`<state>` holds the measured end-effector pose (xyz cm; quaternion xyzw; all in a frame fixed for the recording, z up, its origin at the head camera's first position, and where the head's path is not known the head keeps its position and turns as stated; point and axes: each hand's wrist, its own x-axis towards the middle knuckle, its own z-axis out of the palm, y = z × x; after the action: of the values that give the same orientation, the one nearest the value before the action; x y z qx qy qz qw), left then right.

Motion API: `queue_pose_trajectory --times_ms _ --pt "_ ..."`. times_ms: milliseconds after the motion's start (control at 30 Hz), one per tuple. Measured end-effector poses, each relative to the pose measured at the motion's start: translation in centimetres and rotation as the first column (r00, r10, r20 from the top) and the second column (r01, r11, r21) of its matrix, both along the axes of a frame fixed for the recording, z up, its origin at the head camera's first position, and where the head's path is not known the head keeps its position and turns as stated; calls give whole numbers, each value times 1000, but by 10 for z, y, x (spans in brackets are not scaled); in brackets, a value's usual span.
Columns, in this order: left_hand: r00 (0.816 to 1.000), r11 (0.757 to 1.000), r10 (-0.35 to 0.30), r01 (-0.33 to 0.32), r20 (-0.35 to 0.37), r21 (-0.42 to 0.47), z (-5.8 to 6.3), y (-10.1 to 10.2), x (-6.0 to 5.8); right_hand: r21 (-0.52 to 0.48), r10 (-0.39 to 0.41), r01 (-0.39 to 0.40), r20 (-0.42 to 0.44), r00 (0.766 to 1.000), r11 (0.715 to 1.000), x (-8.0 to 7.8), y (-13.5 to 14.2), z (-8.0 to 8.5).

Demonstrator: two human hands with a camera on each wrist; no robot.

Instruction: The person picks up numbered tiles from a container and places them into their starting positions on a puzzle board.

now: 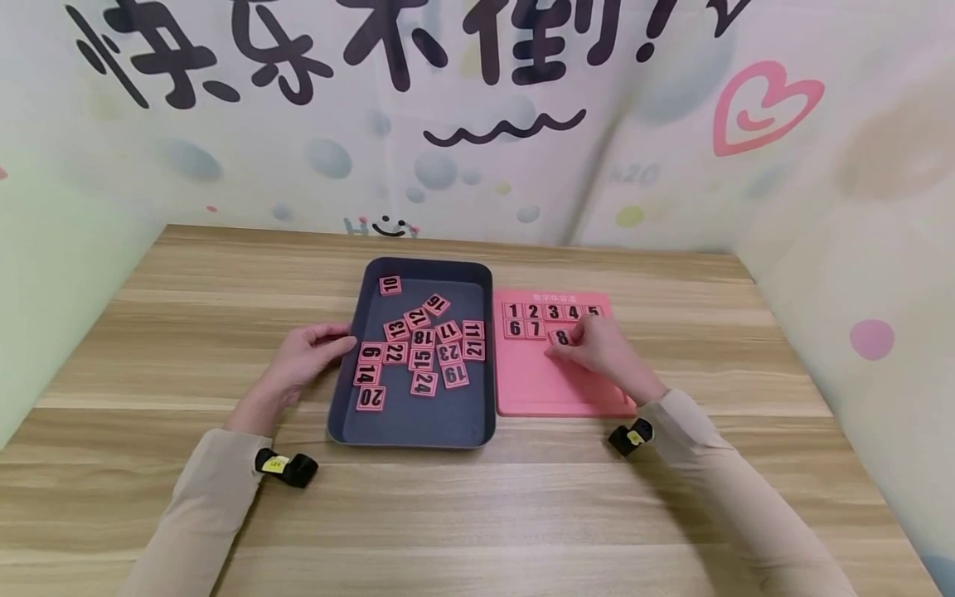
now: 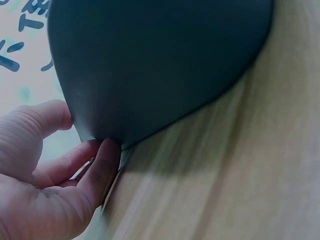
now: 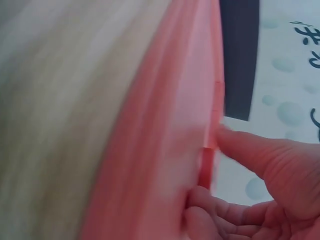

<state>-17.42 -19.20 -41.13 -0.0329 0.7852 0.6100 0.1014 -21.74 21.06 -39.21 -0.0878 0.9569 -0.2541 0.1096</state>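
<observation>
My left hand (image 1: 302, 358) is at the left side of a dark grey tray (image 1: 448, 427). In the left wrist view its fingertips (image 2: 107, 150) touch the tray's outer wall (image 2: 150, 75). My right hand (image 1: 603, 352) pinches a pink number tile marked 8 (image 1: 561, 337) over the pink puzzle board (image 1: 537, 390). That tile sits a little askew, right of the 7 tile (image 1: 535, 329). Tiles 1 to 5 form the board's top row, with the 5 (image 1: 593, 312) partly behind my hand. In the right wrist view my thumb and fingers are at the board's edge (image 3: 216, 100).
Several loose pink tiles lie at various angles in the tray, including the 10 (image 1: 390, 285), the 20 (image 1: 370, 398) and the 24 (image 1: 424, 383). Tray and board stand side by side on a wood-grain table (image 1: 448, 522). A printed wall covering (image 1: 477, 182) rises behind it.
</observation>
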Motion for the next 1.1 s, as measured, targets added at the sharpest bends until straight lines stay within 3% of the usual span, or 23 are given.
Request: queue_pose_trajectory --times_ms 500,767,1100 --pt "1000 1000 0 0 -1 -14 -3 0 1 -90 -7 8 9 1000 996 -7 0 -4" --pt "1000 1000 -1 1 3 -8 -3 0 0 -83 -27 32 63 998 996 -11 -1 -3" --pt "1000 1000 -2 2 9 -4 0 1 -1 -64 -34 37 44 998 997 -11 -1 -3"
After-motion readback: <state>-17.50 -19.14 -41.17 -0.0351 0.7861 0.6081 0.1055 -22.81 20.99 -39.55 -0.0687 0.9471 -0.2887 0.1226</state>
